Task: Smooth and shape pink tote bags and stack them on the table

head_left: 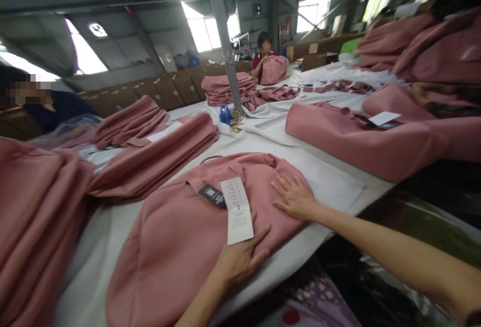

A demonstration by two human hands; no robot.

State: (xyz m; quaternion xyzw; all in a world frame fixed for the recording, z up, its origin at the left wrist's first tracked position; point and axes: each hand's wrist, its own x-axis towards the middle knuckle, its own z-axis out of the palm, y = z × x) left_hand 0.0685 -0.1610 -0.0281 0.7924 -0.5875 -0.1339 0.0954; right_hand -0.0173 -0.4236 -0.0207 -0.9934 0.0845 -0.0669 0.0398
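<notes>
A pink fabric garment [176,237] lies flat on the white table [330,187] in front of me. A long white paper tag [237,210] and a small black tag [212,195] rest on it. My left hand [240,258] lies on the garment's near edge, fingers spread, thumb touching the bottom of the white tag. My right hand [295,197] presses flat on the garment's right side, fingers stretched out. Neither hand holds anything.
Stacks of folded pink garments sit at left [37,217], centre left [150,151] and right [376,136]. A steel post [225,41] rises from the table, a blue tool [225,114] at its foot. One person works at the far end [266,56], another at far left [33,101].
</notes>
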